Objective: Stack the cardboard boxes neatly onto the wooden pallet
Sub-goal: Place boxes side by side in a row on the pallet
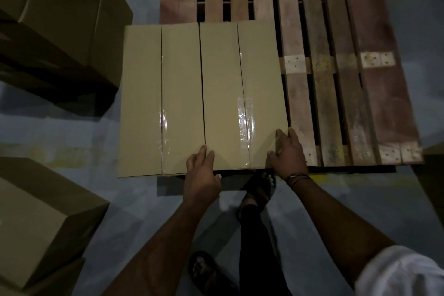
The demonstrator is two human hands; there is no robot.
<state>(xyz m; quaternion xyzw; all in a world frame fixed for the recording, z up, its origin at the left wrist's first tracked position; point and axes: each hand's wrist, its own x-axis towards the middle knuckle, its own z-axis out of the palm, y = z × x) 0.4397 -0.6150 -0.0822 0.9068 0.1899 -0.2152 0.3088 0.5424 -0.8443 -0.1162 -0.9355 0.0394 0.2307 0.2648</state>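
Two shut boxes sit side by side on the left part of the pallet (341, 84), long sides touching, their near ends jutting slightly past the pallet's near edge. Each is sealed with clear tape along its top seam, so what is inside cannot be seen. The left box (144, 103) overhangs the pallet's left edge; the right box (223, 79) lies further in, and bare slats run to its right.

The left hand (201, 173) rests at the near edge, by the gap between the boxes, with straight fingers laid on the right box's top. The right hand (287, 154) is spread over that box's near right corner, fingers flat on the top and side.

More boxes stand on the floor (300, 211): a stack (60, 19) at far left and another box (43, 218) at near left, also shut.
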